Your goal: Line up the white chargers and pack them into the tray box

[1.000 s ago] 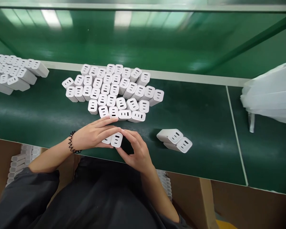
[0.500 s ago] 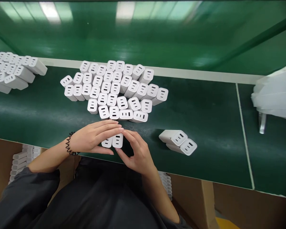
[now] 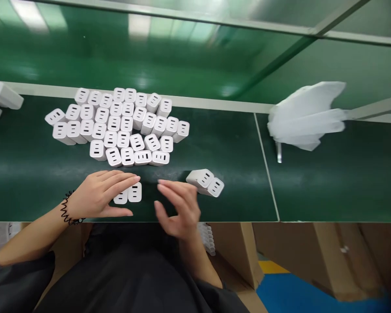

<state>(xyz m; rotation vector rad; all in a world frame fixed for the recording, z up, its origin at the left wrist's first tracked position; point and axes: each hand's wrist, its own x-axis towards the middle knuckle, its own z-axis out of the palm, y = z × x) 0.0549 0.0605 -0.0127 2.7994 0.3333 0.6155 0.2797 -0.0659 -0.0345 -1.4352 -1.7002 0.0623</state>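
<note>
Two white power adapters [image 3: 135, 192] stand side by side near the table's front edge, their slotted ends facing up. My left hand [image 3: 102, 194] lies around their left side, fingers stretched across the back and partly covering the left one. Its thumb sits apart in front, with green surface showing between. To the right, my right hand [image 3: 180, 208] is raised with thumb and fingers apart, nothing between them. Just beyond its knuckles, two more white adapters [image 3: 202, 179] lean together. A large cluster of standing white adapters [image 3: 117, 124] fills the table behind my hands.
More white adapters [image 3: 3, 95] stand at the far left. A white plastic bag [image 3: 304, 117] hangs at the right, past a pale line [image 3: 267, 167] across the green table [image 3: 234, 148]. Cardboard boxes [image 3: 234, 248] stand below the front edge.
My right hand has let go of the front pair and moved right, towards the leaning pair. My left hand stays around the front pair. The view has turned to the right.
</note>
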